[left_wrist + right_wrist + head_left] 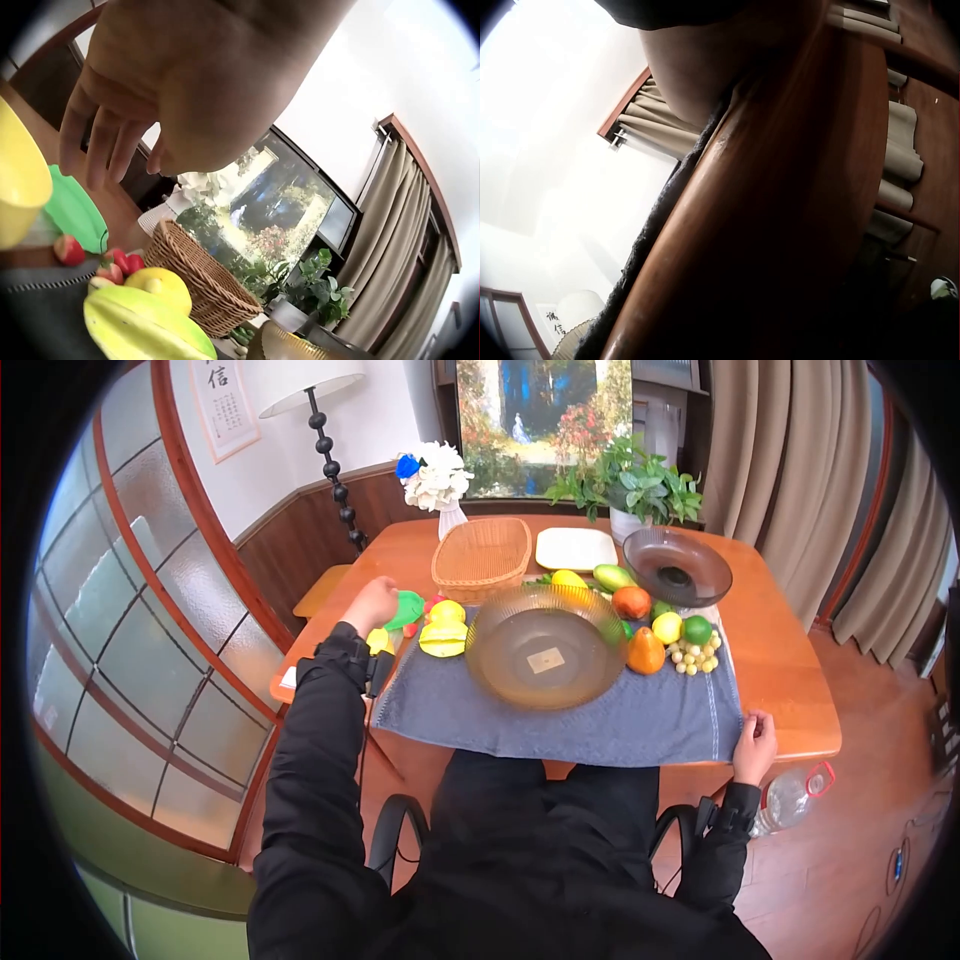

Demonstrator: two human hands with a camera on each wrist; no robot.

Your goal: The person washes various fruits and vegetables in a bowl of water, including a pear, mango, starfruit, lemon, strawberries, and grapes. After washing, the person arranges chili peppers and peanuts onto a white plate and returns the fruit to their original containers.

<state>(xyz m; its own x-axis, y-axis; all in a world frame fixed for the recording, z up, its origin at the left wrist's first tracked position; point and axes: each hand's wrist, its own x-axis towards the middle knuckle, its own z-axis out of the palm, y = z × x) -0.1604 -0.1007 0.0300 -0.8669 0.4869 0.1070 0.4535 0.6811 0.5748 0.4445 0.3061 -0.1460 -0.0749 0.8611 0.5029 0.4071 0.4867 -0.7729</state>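
Over the table's left side hangs my left hand (372,607), its fingers pointing down and loosely bent, with nothing between them in the left wrist view. Beside it lies a flat green piece (405,609), near small red fruits (69,250) and a yellow container (21,176). A yellow-green star fruit (443,639) and a yellow lemon-like fruit (161,289) are close by. My right hand (755,748) rests at the front right table edge by the cloth corner, fingers loosely curled; its fingers are mostly hidden in the right wrist view.
A large amber glass bowl (500,670) stands on the grey-blue cloth (440,715). Behind are a wicker basket (480,582), a white tray (576,548) and a dark bowl (700,565). Several fruits, including grapes (693,657), lie right. A plastic bottle (788,800) stands on the floor.
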